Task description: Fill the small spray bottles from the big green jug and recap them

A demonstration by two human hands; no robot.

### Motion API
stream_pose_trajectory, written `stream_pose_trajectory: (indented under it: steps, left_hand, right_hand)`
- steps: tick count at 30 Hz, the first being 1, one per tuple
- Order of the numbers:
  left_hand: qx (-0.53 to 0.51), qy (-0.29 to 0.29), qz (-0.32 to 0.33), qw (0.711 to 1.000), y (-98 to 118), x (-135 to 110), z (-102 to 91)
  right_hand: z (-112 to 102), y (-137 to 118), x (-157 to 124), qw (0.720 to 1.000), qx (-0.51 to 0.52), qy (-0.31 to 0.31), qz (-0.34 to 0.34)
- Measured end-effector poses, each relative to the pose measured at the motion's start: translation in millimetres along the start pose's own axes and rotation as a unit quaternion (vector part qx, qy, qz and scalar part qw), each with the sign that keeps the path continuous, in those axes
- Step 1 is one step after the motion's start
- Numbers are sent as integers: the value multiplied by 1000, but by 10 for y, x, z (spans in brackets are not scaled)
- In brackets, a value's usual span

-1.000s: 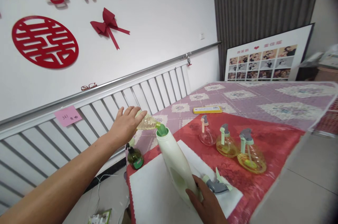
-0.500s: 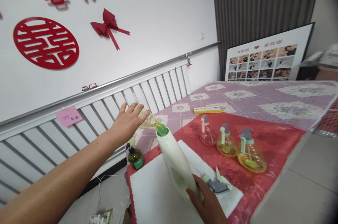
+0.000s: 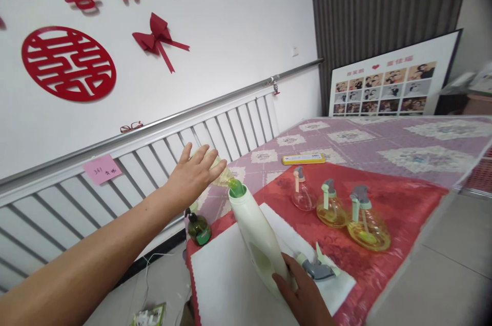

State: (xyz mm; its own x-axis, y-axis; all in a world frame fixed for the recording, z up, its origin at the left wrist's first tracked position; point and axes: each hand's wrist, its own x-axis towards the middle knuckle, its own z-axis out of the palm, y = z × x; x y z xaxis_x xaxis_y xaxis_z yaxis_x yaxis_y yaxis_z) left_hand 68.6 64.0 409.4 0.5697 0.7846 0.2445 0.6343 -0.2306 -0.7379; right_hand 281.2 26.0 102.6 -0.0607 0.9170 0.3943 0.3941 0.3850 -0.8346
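My left hand (image 3: 198,169) grips a clear bottle (image 3: 222,177) of pale yellow liquid, tipped over with its neck down at the mouth of a tall pale-green bottle (image 3: 255,231). Bright green shows in that mouth; whether it is liquid or a fitting I cannot tell. Wrapped round the lower part of the tall bottle, my right hand (image 3: 302,287) keeps it leaning to the left over a white cloth (image 3: 219,285). A grey and green spray trigger head (image 3: 319,268) lies on the cloth, just beyond my right hand.
Three spray bottles stand on the red cloth at right: one clear (image 3: 303,198), two with yellow liquid (image 3: 331,211) (image 3: 369,228). A dark green pump bottle (image 3: 199,228) is at the left table edge. Behind lies a yellow flat case (image 3: 303,159); a white radiator (image 3: 154,172) borders the left.
My left hand and the clear bottle have shifted slightly right and tilted more steeply over the mouth. The tall bottle and my right hand have barely moved.
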Motion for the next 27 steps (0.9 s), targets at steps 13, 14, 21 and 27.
stream_pose_trajectory:
  steps: [13,14,21,27]
  left_hand:
    - [-99,-20,-118,988,26,-225,436]
    - [-129,-18,-133,982,43,-261,505]
    - [-388,49,-279,877,342,-622,946]
    - [-635,98,-411,646,976,-1075,1323]
  right_hand:
    - [-28,-57,1,1000,-1,-13,11]
    - [-28,-62,0,1000,-2,-12,11]
    - [-11,-64,-9,1000,0,-3,1]
    - [52,11,-41,999,-31,16,-7]
